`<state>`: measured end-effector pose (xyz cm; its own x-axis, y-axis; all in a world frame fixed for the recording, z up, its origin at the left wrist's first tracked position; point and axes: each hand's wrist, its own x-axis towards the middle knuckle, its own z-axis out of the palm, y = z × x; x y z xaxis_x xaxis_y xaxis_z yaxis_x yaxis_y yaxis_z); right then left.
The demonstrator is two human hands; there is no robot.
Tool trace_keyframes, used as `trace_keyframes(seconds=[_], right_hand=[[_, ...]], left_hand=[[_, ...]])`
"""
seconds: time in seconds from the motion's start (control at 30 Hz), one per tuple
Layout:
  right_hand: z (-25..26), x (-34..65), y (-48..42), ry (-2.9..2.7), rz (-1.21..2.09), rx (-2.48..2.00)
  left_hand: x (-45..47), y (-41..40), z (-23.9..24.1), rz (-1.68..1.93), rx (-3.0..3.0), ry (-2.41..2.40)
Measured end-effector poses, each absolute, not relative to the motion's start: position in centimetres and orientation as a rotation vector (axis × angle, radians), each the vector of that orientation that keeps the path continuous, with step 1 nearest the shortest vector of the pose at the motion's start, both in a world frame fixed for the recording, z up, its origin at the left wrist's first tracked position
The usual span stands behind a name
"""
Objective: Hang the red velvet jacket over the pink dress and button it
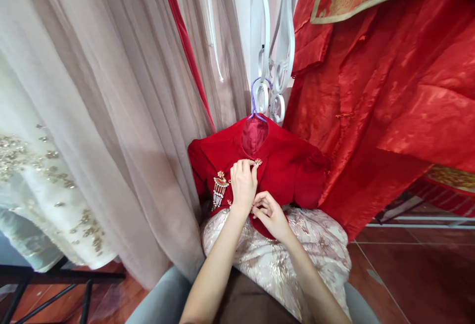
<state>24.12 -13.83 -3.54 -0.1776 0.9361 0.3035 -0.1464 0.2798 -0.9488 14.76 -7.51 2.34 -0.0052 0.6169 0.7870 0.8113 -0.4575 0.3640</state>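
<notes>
A short red jacket (280, 175) hangs on a purple hanger (254, 97), facing me. My left hand (244, 181) is at its collar, fingers closed in a pinch at a small jewelled ornament (259, 162). Lower down, my right hand (270, 213) has its fingertips pinched together at the jacket's front edge; what lies between them is hidden. A tasselled brooch (220, 189) with red and pearly parts hangs on the chest, left of my left hand. Under the jacket spreads a pale skirt (297, 259) with a shiny pattern.
Beige curtains (122, 116) fall close on the left, by a white beaded gown (67, 205) and a black metal frame (63, 279). White scrolled metalwork (284, 71) stands behind the hanger. Large red satin garments (371, 91) hang on the right above the tiled floor (404, 269).
</notes>
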Motion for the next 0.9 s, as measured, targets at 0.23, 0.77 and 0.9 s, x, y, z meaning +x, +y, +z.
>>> trace_keyframes(seconds=[0.23, 0.77, 0.9], right_hand=[[-3.1, 24.4, -14.0, -1.422, 1.207, -0.803], [-2.6, 24.6, -14.3, -1.437, 1.277, -0.781], [-2.7, 24.5, -14.2, -1.419, 1.297, -0.768]], left_hand=[[14.5, -7.9, 2.2, -1.665, -2.056, -1.526], [13.8, -7.8, 2.5, -2.059, -2.056, -1.537], [13.8, -7.8, 1.9, -2.058, -2.071, -1.523]])
